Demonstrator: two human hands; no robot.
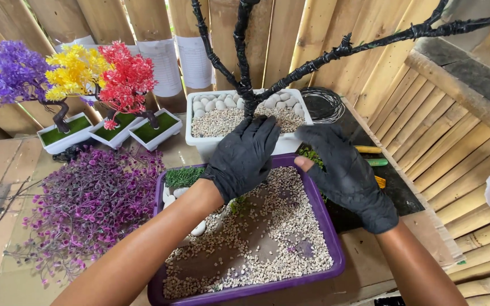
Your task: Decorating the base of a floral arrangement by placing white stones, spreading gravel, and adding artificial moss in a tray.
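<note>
Both my hands wear black gloves. My left hand [244, 156] hovers palm down over the far end of a purple tray [329, 225] filled with small pale gravel, fingers curled; whether it holds gravel I cannot tell. My right hand [344, 170] rests on the tray's far right rim, fingers spread. Just beyond stands a white rectangular pot [199, 144] with gravel and white stones, from which a black wrapped bare tree trunk [245, 62] rises and branches out.
Three small artificial trees, purple [15, 73], yellow [75, 71] and red [126, 76], stand in white pots at the left. A heap of purple artificial foliage [92, 204] lies beside the tray. A wire coil [323, 103] sits behind the pot. Bamboo slats [455, 147] run along the right.
</note>
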